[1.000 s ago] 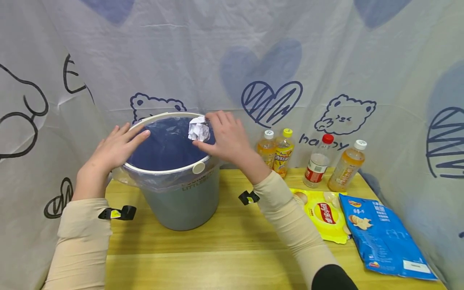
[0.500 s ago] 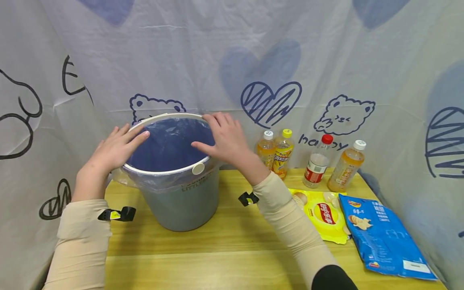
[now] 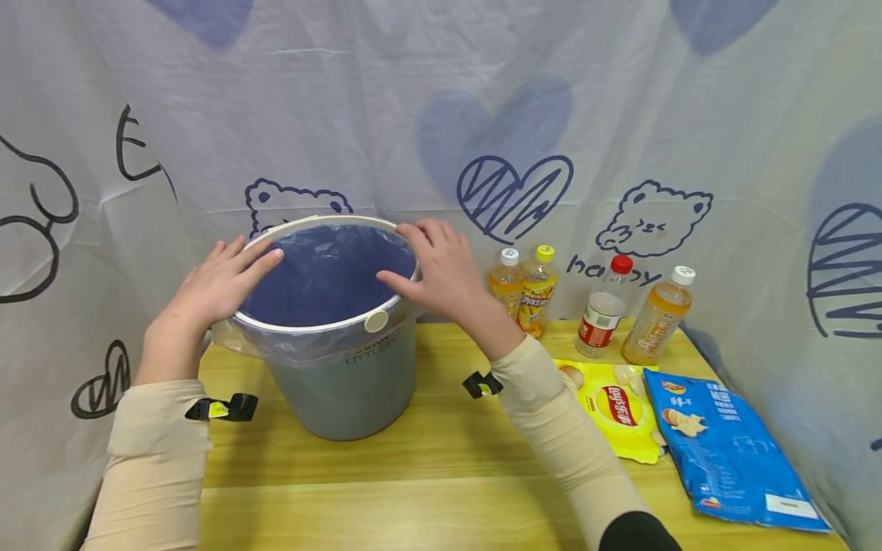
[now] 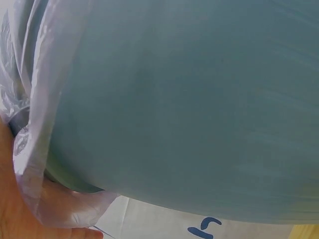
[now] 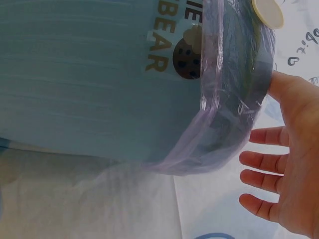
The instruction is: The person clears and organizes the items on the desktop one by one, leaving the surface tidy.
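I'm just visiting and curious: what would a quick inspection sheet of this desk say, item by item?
Surface: wooden table, bare at the front.
Job's things: blue-grey bin with a plastic liner folded over its white rim.
Clutter: four bottles at the back right; yellow chip bag and blue chip bag lying flat beside them.
Grips: left hand rests on the bin's left rim, fingers straight; right hand rests on the right rim, fingers relaxed, holding nothing.
Cables: nothing seen; a black clip on each sleeve.
Surroundings: white cloth backdrop printed with hearts and bears.
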The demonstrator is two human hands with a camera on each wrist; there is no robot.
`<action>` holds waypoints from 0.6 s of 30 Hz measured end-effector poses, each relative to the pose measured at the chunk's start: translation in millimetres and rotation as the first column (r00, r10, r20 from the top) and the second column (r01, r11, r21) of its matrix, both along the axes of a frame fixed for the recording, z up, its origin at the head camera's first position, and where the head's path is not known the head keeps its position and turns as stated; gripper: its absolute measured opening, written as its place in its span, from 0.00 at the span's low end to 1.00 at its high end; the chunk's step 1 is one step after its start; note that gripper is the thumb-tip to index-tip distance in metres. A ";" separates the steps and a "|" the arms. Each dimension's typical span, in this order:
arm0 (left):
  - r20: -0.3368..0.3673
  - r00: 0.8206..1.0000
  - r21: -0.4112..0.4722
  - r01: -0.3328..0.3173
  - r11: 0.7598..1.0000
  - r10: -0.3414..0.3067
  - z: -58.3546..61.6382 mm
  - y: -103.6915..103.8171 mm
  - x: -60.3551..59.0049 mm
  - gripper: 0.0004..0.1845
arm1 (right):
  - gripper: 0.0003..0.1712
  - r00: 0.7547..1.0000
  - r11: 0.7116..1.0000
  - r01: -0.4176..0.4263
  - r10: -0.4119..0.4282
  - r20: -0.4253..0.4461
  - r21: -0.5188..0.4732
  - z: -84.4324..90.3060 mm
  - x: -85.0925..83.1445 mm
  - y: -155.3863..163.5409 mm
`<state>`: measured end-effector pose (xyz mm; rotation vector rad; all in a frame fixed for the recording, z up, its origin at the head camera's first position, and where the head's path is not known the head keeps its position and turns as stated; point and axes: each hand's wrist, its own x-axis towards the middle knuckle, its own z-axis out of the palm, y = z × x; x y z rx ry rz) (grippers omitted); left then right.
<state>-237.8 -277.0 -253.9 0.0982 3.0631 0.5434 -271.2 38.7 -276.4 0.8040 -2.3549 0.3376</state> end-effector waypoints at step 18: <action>-0.001 1.000 -0.002 -0.004 1.000 0.004 0.3 0.6 0.8 0.44 | 0.36 1.000 0.989 -0.015 0.012 -0.023 -0.148 -22.0 11.1 28.0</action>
